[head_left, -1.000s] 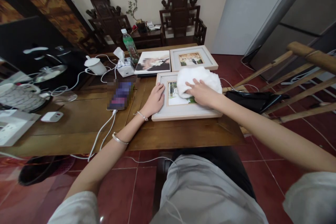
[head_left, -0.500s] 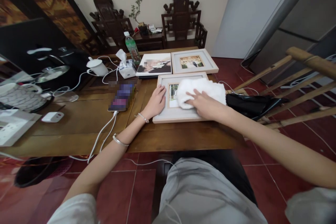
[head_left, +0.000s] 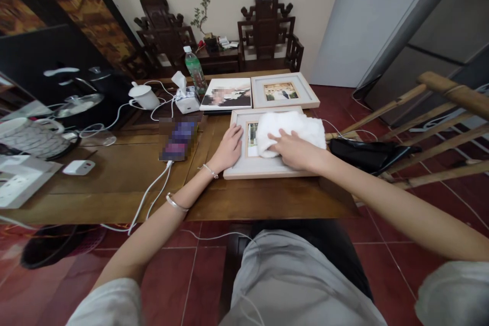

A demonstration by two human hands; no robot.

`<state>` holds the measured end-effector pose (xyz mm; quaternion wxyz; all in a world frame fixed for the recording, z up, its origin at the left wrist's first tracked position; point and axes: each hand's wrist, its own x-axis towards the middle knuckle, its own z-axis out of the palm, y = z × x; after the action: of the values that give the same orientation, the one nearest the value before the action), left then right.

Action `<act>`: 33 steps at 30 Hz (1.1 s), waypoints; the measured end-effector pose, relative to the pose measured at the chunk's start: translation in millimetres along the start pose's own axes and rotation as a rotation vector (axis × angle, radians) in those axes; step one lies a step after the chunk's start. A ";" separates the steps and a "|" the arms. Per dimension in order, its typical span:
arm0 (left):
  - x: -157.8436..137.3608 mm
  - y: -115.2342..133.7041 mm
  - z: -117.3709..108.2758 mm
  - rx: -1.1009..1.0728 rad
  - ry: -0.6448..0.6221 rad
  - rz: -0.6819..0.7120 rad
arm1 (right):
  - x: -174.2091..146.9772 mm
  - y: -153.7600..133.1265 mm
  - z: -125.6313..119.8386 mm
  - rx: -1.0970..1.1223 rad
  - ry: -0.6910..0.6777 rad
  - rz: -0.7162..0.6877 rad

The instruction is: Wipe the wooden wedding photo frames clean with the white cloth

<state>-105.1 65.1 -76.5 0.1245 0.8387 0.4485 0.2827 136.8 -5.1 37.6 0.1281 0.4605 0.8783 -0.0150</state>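
A pale wooden picture frame point(head_left: 244, 167) lies flat near the table's front edge, a small photo partly visible inside it. Over its middle and right side is a folded, fluffy white cloth point(head_left: 305, 130), which hides the rest of the photo. My right hand point(head_left: 292, 148) presses on the cloth and grips it, fingers pointing left. My left hand point(head_left: 229, 147) lies on the frame's left edge with its fingers stretched out, holding nothing. Behind stand two flat pieces: a second picture frame point(head_left: 263, 103) with a photo, and a picture panel point(head_left: 239, 89) to its left.
Left of the frame lies a phone point(head_left: 179, 140) with a white cable. Farther back are a tissue box point(head_left: 187, 101), a green-labelled bottle point(head_left: 195, 71) and a lidded white cup point(head_left: 144, 96). A power strip point(head_left: 19, 186) sits far left. A wooden chair point(head_left: 439, 81) and black bag point(head_left: 359, 153) are at right.
The white cloth and my right hand have shifted very slightly left on the frame. My left hand stays on the frame's edge. The whole view has moved a little.
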 end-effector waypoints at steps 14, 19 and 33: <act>2.7 -3.5 -0.1 -0.086 0.055 -0.020 | 7.9 3.9 18.7 0.086 0.127 -0.046; 3.2 0.2 -1.4 -0.064 0.048 -0.041 | 61.4 31.3 22.1 -0.018 0.237 0.119; 2.0 0.6 -0.7 -0.027 0.026 -0.025 | -45.6 -42.9 -25.6 0.178 -0.116 -0.212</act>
<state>-104.2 66.4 -75.0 0.1335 0.8275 0.4568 0.2980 121.3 -62.8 69.3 0.1349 0.3731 0.9083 -0.1327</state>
